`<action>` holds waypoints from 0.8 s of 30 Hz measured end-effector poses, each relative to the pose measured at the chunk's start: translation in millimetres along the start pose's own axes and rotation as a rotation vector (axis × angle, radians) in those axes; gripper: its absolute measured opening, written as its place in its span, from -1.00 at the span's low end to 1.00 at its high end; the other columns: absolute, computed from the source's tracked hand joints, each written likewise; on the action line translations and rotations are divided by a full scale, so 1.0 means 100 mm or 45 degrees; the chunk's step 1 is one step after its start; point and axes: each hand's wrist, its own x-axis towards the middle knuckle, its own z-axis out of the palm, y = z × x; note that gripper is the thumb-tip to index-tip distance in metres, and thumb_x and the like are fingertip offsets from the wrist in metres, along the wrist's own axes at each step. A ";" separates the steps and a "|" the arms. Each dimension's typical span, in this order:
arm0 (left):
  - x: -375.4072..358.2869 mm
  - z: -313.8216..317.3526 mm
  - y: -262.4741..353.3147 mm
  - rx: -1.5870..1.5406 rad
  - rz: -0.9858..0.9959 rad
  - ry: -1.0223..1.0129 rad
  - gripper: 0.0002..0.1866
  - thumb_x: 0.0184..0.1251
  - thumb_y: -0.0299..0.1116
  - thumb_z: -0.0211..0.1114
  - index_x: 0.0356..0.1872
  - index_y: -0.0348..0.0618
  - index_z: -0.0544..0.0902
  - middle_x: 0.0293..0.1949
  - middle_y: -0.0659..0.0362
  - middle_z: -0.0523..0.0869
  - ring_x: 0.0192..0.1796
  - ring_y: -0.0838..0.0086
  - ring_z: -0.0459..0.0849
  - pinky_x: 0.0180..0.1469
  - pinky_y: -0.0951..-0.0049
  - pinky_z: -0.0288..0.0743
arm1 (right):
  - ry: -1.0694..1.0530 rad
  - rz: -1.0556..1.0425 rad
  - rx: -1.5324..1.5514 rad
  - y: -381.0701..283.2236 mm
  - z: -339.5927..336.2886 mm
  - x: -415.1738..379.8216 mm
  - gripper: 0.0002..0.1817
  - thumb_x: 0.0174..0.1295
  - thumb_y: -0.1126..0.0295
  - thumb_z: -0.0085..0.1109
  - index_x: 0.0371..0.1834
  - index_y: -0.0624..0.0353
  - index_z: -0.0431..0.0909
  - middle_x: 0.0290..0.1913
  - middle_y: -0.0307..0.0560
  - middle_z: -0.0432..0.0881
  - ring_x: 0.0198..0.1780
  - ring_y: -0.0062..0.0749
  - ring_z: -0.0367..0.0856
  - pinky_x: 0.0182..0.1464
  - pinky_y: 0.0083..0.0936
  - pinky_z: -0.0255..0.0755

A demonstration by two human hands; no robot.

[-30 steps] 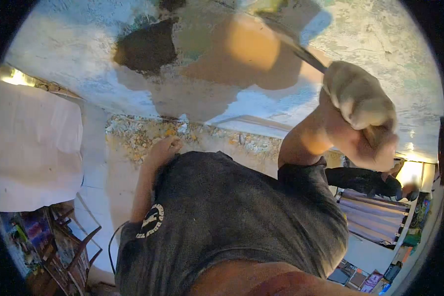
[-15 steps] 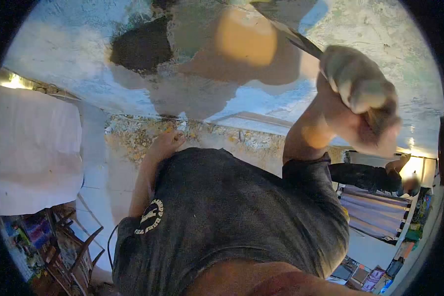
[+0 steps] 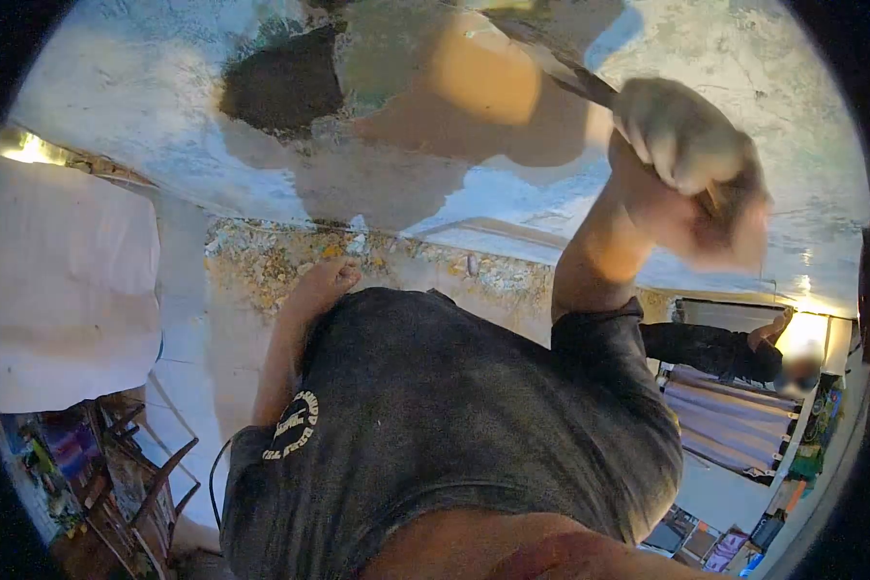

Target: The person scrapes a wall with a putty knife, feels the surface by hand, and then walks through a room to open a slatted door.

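Note:
My right hand, raised at the upper right and slightly blurred, is closed round the handle of a long scraper-like tool. The tool points up and left across the patchy wall, its far part close to the surface; whether it touches is unclear. Around it the wall shows peeling blue and white paint, bare brown-grey areas and a dark patch. My left hand hangs low beside my dark shirt, above the floor by the wall's foot. Its fingers are curled, with nothing visible in them.
Paint flakes and rubble lie along the wall's foot. At left is a white-covered object, with wooden chair-like furniture nearby. Another person is at the far right near a striped curtain and a bright light.
My right hand and the tool have shifted slightly left and up along the wall. My left hand has barely moved. The other person's arm and head have shifted a little.

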 end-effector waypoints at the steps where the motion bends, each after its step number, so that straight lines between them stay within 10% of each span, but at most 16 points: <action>1: 0.01 0.00 -0.02 -0.003 -0.004 0.005 -0.52 0.29 -0.02 0.14 0.04 -0.20 0.55 -0.09 -0.09 0.67 0.00 0.08 0.62 0.03 0.19 0.45 | -0.043 0.019 -0.081 -0.09 0.07 0.05 -0.53 0.31 -0.01 -0.34 -0.62 0.11 0.20 -0.65 -0.19 0.21 -0.63 -0.44 0.10 -0.55 -0.49 -0.01; 6: -0.02 0.00 -0.02 -0.020 0.024 0.015 -0.52 0.28 -0.04 0.16 0.07 -0.17 0.54 -0.10 -0.07 0.68 -0.01 0.06 0.63 0.02 0.19 0.46 | 0.400 -0.348 -1.781 0.36 0.10 -0.13 -0.53 0.34 -0.01 -0.35 -0.65 0.05 0.20 -0.69 -0.27 0.23 -0.68 -0.53 0.11 -0.61 -0.46 0.00; 10: -0.03 -0.02 -0.03 -0.102 -0.025 -0.012 -0.52 0.29 -0.04 0.14 0.09 -0.16 0.53 -0.07 -0.06 0.67 0.00 0.06 0.62 0.03 0.19 0.46 | -0.171 -0.035 -0.040 0.15 -0.05 -0.01 -0.69 0.32 0.13 -0.03 -0.39 0.14 0.43 -0.63 -0.25 0.33 -0.61 -0.47 0.32 -0.54 -0.42 0.25; 11: -0.06 -0.03 -0.02 -0.037 -0.059 0.000 -0.52 0.29 -0.04 0.14 0.09 -0.16 0.53 -0.06 -0.06 0.67 0.01 0.06 0.62 0.04 0.19 0.45 | 0.126 -0.355 -0.962 0.39 -0.09 -0.16 -0.68 0.32 0.10 -0.05 -0.43 0.12 0.42 -0.63 -0.25 0.34 -0.61 -0.49 0.32 -0.53 -0.45 0.25; 14: -0.01 0.07 -0.21 0.020 -0.037 0.033 -0.53 0.30 -0.05 0.13 0.09 -0.15 0.53 -0.05 -0.05 0.66 0.03 0.06 0.61 0.05 0.18 0.44 | 0.309 -0.464 -1.759 0.40 0.05 -0.09 -0.53 0.34 -0.03 -0.22 -0.62 0.04 0.29 -0.63 -0.22 0.33 -0.61 -0.53 0.25 -0.50 -0.51 0.23; 17: 0.04 0.03 -0.15 -0.005 0.007 0.048 -0.55 0.30 -0.06 0.12 0.07 -0.16 0.55 -0.06 -0.05 0.66 0.02 0.06 0.61 0.05 0.18 0.44 | 0.025 0.008 -0.163 -0.10 0.22 0.07 -0.54 0.31 0.01 -0.27 -0.61 0.09 0.31 -0.67 -0.21 0.26 -0.62 -0.46 0.20 -0.53 -0.46 0.06; 24: 0.08 -0.03 -0.07 -0.078 0.046 0.072 -0.59 0.30 -0.06 0.13 -0.05 -0.20 0.57 -0.09 -0.08 0.66 0.00 0.07 0.61 0.02 0.20 0.44 | 0.057 -0.015 -0.141 -0.01 0.11 0.01 -0.53 0.27 0.00 -0.27 -0.66 0.10 0.20 -0.70 -0.22 0.19 -0.63 -0.42 0.13 -0.55 -0.46 0.01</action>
